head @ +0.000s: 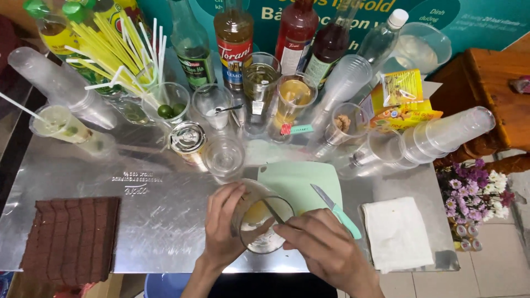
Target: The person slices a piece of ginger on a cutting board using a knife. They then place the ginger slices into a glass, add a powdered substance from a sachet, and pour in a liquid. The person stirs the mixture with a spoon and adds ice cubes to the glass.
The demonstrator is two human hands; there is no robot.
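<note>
My left hand wraps around a clear plastic cup tilted toward me near the table's front edge. The cup holds a pale yellowish drink with ice or foam at the bottom. My right hand pinches a thin metal spoon or stirrer that dips into the cup. Just behind the cup lies a light green cutting board with a small green-handled knife on its right side.
A shiny metal tabletop carries syrup bottles, yellow straws, stacked clear cups, a can, glasses and jars at the back. A brown ribbed mat lies front left, a white folded cloth front right. Flowers stand beyond the right edge.
</note>
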